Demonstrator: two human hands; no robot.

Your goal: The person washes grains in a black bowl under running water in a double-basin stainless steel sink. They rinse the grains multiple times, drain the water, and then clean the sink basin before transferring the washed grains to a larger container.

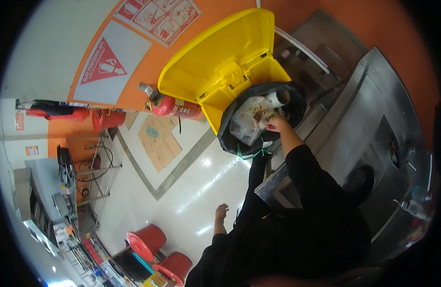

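Observation:
Over the mouth of a yellow pedal bin point(216, 53), my right hand point(276, 124) reaches in with its fingertips at the waste. Whether those fingers pinch anything cannot be made out. The bin's lid stands raised, and a black bin liner point(225, 138) is folded over its rim. Inside lie a clear plastic bag point(242, 123), food scraps point(260, 112) and a white cardboard tube point(279, 97). Green string point(256, 155) hangs at the liner's near edge. My left hand point(221, 212) hangs over the floor at my side, empty, its fingers loosely apart.
A stainless-steel sink counter point(349, 118) runs along my right. Beyond the bin's left side stands a red fire extinguisher point(175, 107). Flattened cardboard point(158, 141) lies on the floor. Red lidded buckets point(148, 241) stand at lower left, with a metal-framed table point(95, 172) farther off.

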